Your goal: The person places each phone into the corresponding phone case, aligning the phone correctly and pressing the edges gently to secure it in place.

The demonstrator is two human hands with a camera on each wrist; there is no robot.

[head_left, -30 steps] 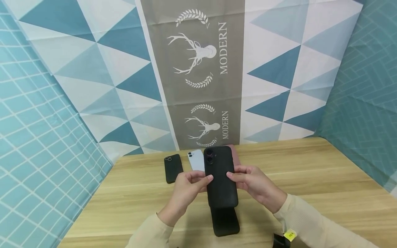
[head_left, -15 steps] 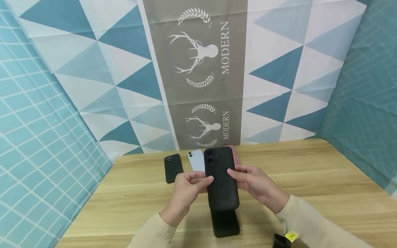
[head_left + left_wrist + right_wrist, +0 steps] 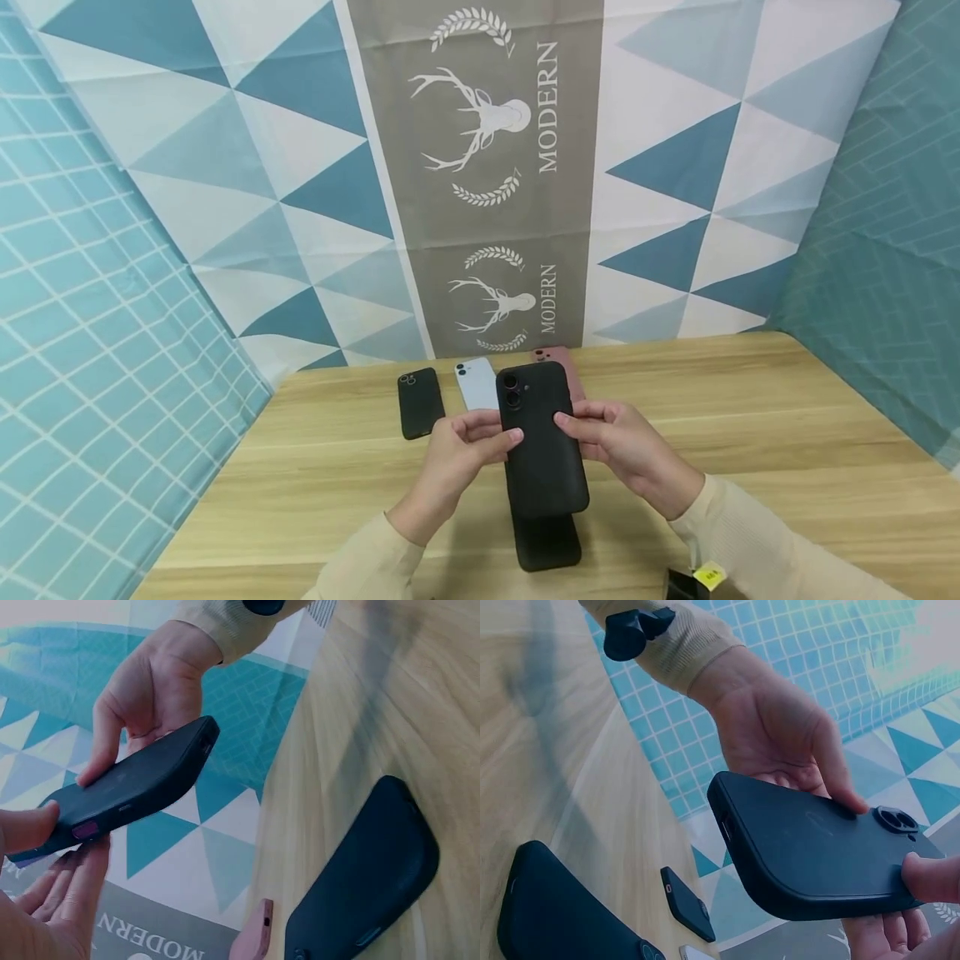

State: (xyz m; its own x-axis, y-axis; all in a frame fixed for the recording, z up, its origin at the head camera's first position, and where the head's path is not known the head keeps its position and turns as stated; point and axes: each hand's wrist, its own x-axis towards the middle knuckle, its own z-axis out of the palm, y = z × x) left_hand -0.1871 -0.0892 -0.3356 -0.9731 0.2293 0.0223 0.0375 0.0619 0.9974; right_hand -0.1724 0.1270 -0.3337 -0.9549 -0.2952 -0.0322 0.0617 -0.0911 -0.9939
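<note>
A phone in a matte black case (image 3: 543, 458) is held up above the table, its back and two-lens camera toward the head view. My left hand (image 3: 459, 457) pinches its left edge, thumb on the back and fingers behind. On the opposite edge my right hand (image 3: 628, 446) grips it the same way. The left wrist view shows a purple patch through a side cutout of the held phone (image 3: 135, 787). Beneath it, a second black-cased phone (image 3: 549, 548) lies on the wooden table, partly hidden by the held one.
Farther back on the table lie a smaller black phone (image 3: 420, 406), a pale blue phone (image 3: 474, 383) and a pink phone (image 3: 566, 367); the held phone overlaps the last two. A black object with a yellow tag (image 3: 709, 576) shows by my right sleeve. Patterned cloth walls (image 3: 510, 208) stand behind.
The held phone has shifted slightly right and down and tilted a little, uncovering the pink phone's camera. Both hands keep their grip and moved slightly right with it.
</note>
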